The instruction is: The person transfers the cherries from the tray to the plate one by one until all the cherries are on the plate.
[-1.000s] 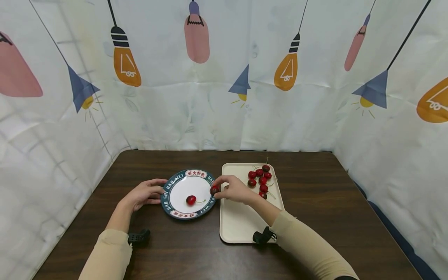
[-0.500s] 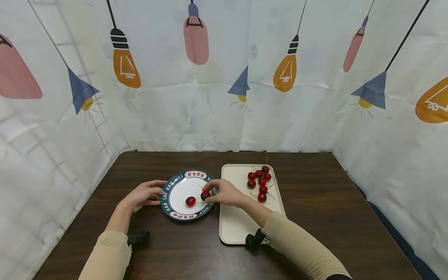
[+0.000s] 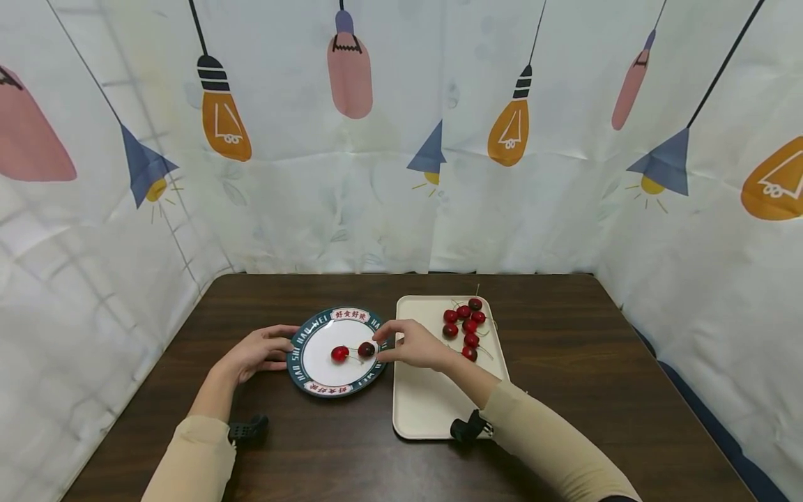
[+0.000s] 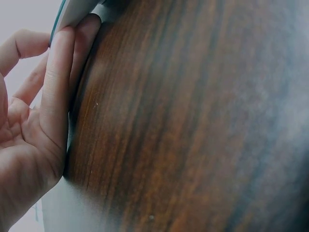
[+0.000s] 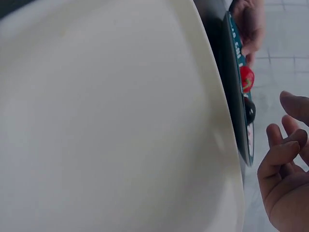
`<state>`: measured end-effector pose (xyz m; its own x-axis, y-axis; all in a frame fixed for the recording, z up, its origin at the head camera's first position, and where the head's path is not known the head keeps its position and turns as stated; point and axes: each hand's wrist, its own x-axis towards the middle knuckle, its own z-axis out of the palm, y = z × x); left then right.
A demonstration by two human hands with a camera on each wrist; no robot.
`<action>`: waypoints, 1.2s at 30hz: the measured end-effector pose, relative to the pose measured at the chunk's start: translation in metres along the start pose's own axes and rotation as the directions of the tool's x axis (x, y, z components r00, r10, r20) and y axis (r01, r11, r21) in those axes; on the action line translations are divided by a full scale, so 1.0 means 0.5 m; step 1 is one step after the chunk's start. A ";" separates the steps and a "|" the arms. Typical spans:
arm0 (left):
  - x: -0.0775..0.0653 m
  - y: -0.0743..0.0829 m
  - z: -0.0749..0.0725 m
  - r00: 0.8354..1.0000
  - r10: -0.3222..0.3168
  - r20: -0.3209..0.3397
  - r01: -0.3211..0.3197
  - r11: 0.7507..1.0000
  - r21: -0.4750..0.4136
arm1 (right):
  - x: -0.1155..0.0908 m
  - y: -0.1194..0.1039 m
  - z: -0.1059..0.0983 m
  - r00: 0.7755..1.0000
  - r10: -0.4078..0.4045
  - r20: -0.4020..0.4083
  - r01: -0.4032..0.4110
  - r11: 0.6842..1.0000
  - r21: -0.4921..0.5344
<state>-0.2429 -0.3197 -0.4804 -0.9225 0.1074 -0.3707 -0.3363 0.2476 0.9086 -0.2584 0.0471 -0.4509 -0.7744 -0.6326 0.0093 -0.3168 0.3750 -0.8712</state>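
A round plate (image 3: 314,373) with a dark green patterned rim holds two cherries: a bright red one (image 3: 339,354) and a darker one (image 3: 366,350). At the plate's left edge, my left hand (image 3: 254,350) touches the rim with its fingers lightly spread. The left wrist view shows these fingers (image 4: 59,72) mostly straight against the plate's edge. My right hand (image 3: 417,345) hovers over the plate's right rim, thumb and fingers parted just beside the darker cherry. In the right wrist view nothing lies between that hand's fingers (image 5: 277,159).
A cream rectangular tray (image 3: 433,411) stands right of the plate, partly under my right forearm. Several stemmed cherries (image 3: 470,325) lie clustered in its upper right part. Both rest on a dark wooden table (image 3: 326,446), with a patterned curtain (image 3: 351,209) around its back and sides.
My right hand carried the darker cherry left over the rim, set it beside the red one, let go and drew slightly back right. My left hand stayed at the plate.
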 end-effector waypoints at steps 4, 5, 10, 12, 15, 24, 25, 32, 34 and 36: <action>0.002 -0.002 0.000 1.000 0.003 0.002 -0.003 1.000 0.002 | -0.018 0.011 -0.021 1.000 0.006 -0.010 -0.006 1.000 0.017; 0.002 -0.002 0.000 1.000 0.004 0.003 -0.004 1.000 0.002 | -0.023 0.014 -0.026 1.000 0.011 -0.014 -0.011 1.000 0.013; 0.003 -0.002 -0.003 1.000 0.013 0.011 -0.013 1.000 0.006 | -0.050 0.028 -0.056 0.998 0.046 -0.041 -0.046 0.999 -0.002; 0.003 -0.002 -0.003 1.000 0.011 0.011 -0.011 1.000 0.002 | -0.061 0.035 -0.068 0.997 0.062 -0.047 -0.062 0.998 0.009; 0.003 -0.001 -0.002 1.000 0.010 0.012 -0.011 1.000 0.004 | -0.077 0.043 -0.083 0.995 0.081 -0.056 -0.081 0.997 0.003; 0.002 0.000 0.002 1.000 0.000 -0.002 0.000 1.000 -0.004 | -0.111 0.064 -0.121 0.992 0.058 -0.111 -0.061 0.998 -0.024; 0.002 0.000 0.002 1.000 0.002 0.001 -0.002 1.000 -0.002 | -0.114 0.067 -0.125 0.992 0.059 -0.113 -0.061 0.998 -0.017; 0.001 0.000 0.002 1.000 -0.003 0.000 0.003 1.000 -0.006 | -0.138 0.078 -0.167 0.984 0.116 -0.136 -0.111 0.993 0.045; 0.001 -0.001 0.001 1.000 -0.002 0.003 0.002 1.000 -0.001 | -0.143 0.084 -0.179 0.979 0.143 -0.149 -0.135 0.989 0.059; 0.001 -0.001 0.001 1.000 -0.002 0.000 0.002 1.000 -0.005 | -0.149 0.090 -0.190 0.972 0.166 -0.168 -0.159 0.986 0.059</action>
<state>-0.2432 -0.3195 -0.4809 -0.9219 0.1066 -0.3724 -0.3390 0.2433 0.9088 -0.2672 0.1756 -0.4442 -0.8969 -0.4389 -0.0537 -0.1571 0.4298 -0.8892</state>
